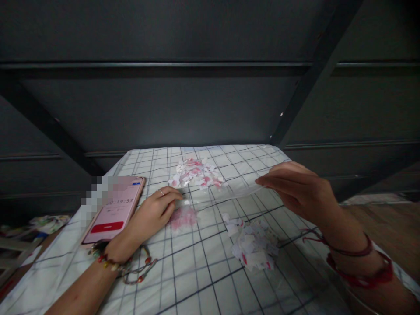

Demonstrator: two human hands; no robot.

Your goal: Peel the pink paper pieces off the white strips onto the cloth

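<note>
A thin clear plastic strip (234, 190) stretches across the middle of the cloth. Its right end is pinched between the thumb and fingers of my right hand (300, 192), raised a little above the table. My left hand (157, 210) lies low near the strip's left end, fingers curled together; what is between them cannot be made out. Just beside its fingertips is a small pile of pink paper bits (183, 218). Behind the strip lies a heap of mixed pink and white paper scraps (197, 173). Closer to me sits a heap of mostly white scraps (255, 245).
A checked white cloth (197, 280) covers the table. At the left a pink phone (114, 208) lies by my left forearm, showing a running timer. A dark panelled wall (177, 109) stands right behind the table's far edge.
</note>
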